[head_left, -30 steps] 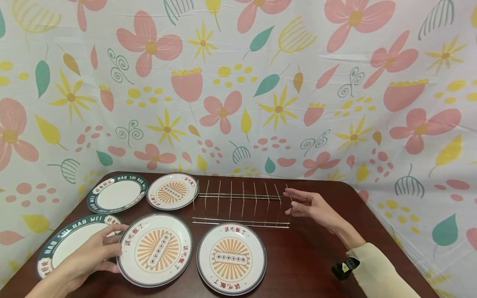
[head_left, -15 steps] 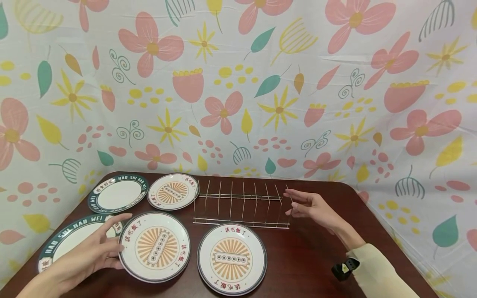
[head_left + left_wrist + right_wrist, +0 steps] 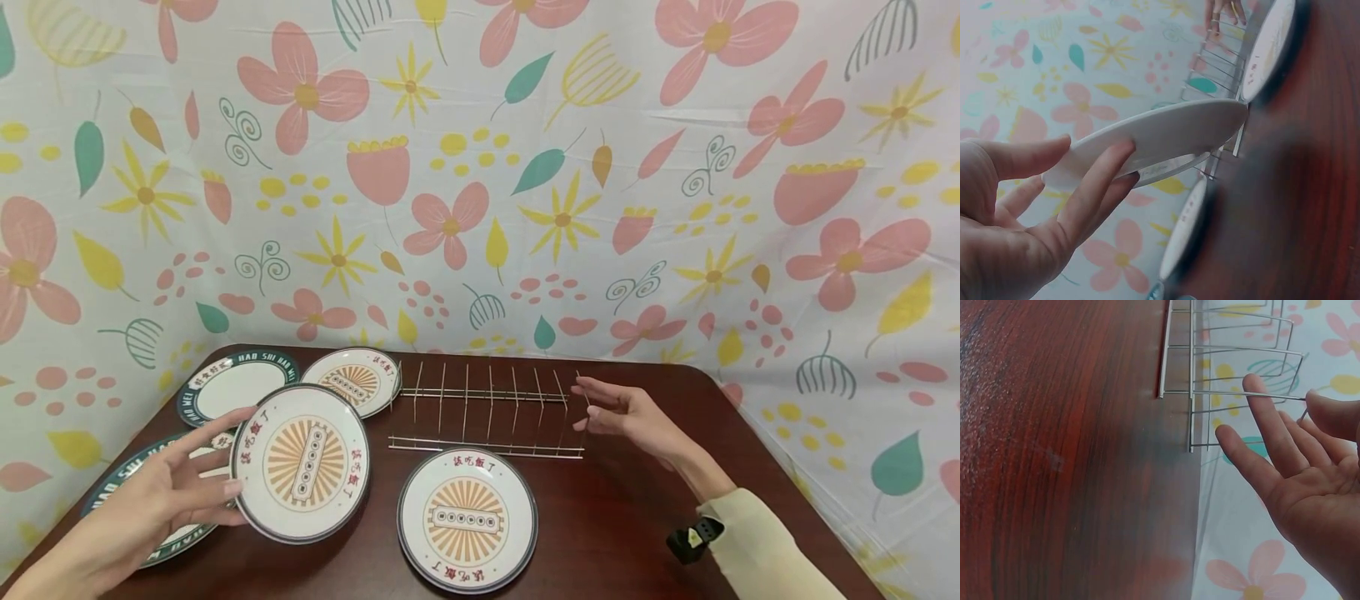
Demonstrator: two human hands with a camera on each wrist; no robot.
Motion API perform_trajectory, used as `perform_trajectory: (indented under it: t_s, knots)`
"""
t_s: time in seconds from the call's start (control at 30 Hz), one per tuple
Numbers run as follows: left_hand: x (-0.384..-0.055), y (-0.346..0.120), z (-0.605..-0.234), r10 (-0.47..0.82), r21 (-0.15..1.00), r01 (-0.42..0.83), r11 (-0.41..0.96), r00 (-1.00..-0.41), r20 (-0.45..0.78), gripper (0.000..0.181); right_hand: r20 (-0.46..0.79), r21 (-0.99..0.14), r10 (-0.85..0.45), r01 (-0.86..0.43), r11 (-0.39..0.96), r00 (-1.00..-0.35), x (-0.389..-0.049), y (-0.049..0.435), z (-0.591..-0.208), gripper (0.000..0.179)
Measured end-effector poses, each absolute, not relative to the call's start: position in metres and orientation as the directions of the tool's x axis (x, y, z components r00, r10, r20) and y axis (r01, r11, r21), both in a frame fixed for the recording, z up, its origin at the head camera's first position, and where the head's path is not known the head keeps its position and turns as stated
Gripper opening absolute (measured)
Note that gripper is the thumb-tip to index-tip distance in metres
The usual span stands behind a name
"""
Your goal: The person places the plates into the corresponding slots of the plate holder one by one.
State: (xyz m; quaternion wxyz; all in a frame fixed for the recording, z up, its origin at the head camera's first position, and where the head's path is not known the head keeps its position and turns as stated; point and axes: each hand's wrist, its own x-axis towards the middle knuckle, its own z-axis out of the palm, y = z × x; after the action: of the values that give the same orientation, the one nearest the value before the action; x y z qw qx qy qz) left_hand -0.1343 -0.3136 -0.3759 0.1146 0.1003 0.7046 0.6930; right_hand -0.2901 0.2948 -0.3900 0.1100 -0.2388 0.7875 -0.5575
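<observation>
My left hand (image 3: 161, 504) holds a white plate (image 3: 300, 467) with an orange sunburst by its left edge. The plate is off the table and tilted toward me. In the left wrist view its pale underside (image 3: 1172, 134) shows, with thumb and fingers pinching the edge. My right hand (image 3: 630, 417) pinches the end wire of a metal wire dish rack (image 3: 491, 406), thumb against fingers; the right wrist view shows the other fingers (image 3: 1266, 419) spread beside the wires. The rack's slots hold no plates. A second sunburst plate (image 3: 467, 521) lies in front of the rack.
Another sunburst plate (image 3: 363, 379) lies at the rack's left end, partly behind the held one. Two green-rimmed plates are farther left, one at the back (image 3: 240, 387) and one (image 3: 131, 475) under my left hand. A flowered cloth (image 3: 480, 167) hangs behind the table (image 3: 622, 517).
My left hand has raised the sunburst plate off the table, tilting it up and moving it slightly left and away from me. The right hand and rack stay put.
</observation>
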Motion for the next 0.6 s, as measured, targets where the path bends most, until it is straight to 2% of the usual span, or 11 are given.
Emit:
perform_trajectory:
  t_s: [0.27, 0.6]
  knots:
    - [-0.135, -0.301, -0.359, 0.329, 0.983, 0.181, -0.04, -0.926, 0.184, 0.081, 0.088, -0.933, -0.491, -0.244, 0.263, -0.867, -0.29, 0.296, -0.39, 0.061]
    - [-0.146, -0.28, -0.336, 0.32, 0.972, 0.233, -0.023, -0.92, 0.228, 0.081, 0.082, -0.935, -0.489, -0.236, 0.263, -0.869, -0.291, 0.295, -0.391, 0.063]
